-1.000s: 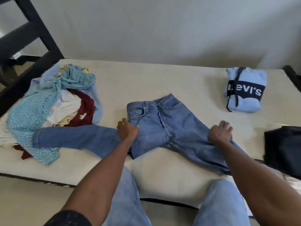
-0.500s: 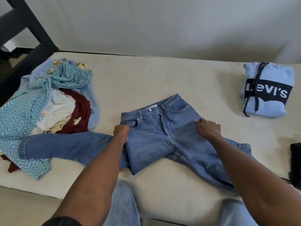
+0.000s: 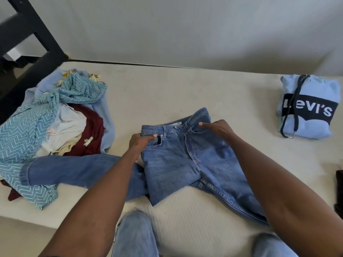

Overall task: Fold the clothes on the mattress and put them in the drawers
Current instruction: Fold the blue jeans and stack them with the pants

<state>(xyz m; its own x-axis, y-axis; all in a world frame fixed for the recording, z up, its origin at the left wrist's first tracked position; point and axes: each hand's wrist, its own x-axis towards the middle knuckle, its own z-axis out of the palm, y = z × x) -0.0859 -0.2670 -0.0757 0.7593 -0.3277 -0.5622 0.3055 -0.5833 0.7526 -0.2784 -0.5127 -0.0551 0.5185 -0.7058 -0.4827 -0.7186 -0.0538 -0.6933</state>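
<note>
Jeans (image 3: 178, 164) are lying face up in the middle of the mattress (image 3: 167, 93), waistband toward the wall, and I am working at that waistband with both hands. My left hand (image 3: 140, 143) is pinching the left corner of the waistband, thumb lying on top of the denim beside the front pocket and the other fingers tucked out of sight under the edge. My right hand (image 3: 215, 127) is resting on the right side of the waistband with the fingers fairly straight and pointing left, pressing the cloth rather than gripping it. One leg of the jeans is trailing off to my left, its cuff touching the pile of unfolded clothes (image 3: 55, 123), where a teal zigzag piece is lying over cream and maroon ones. The other leg is running down to my right, under my right forearm. A folded light-blue Levi's hoodie (image 3: 311, 101) is sitting well apart at the far right of the mattress.
</note>
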